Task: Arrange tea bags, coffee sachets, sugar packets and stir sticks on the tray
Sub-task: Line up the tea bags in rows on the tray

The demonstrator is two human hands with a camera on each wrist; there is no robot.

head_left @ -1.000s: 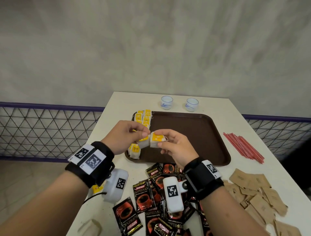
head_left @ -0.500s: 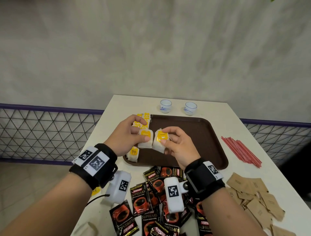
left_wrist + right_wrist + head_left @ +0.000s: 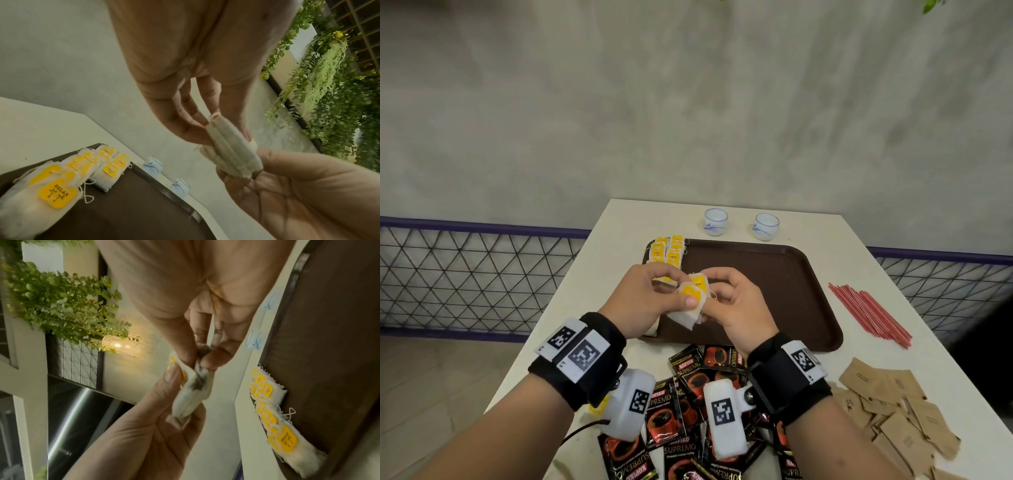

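Both hands hold a small stack of white tea bags (image 3: 692, 301) with yellow tags, just above the near-left part of the brown tray (image 3: 774, 291). My left hand (image 3: 680, 291) pinches the stack from the left, thumb on the top tag. From the right, my right hand (image 3: 710, 295) pinches the same stack. The left wrist view shows the stack (image 3: 232, 149) edge-on between both hands, and so does the right wrist view (image 3: 191, 394). More tea bags (image 3: 667, 250) lie in a row along the tray's left edge.
Black coffee sachets (image 3: 688, 377) lie heaped on the white table in front of the tray. Brown sugar packets (image 3: 893, 411) are at the near right, red stir sticks (image 3: 869, 315) right of the tray. Two small cups (image 3: 715, 222) (image 3: 767, 226) stand behind it.
Each hand pinched its own tea bag side by side; the hands have now closed together and the bags overlap in one stack held by both.
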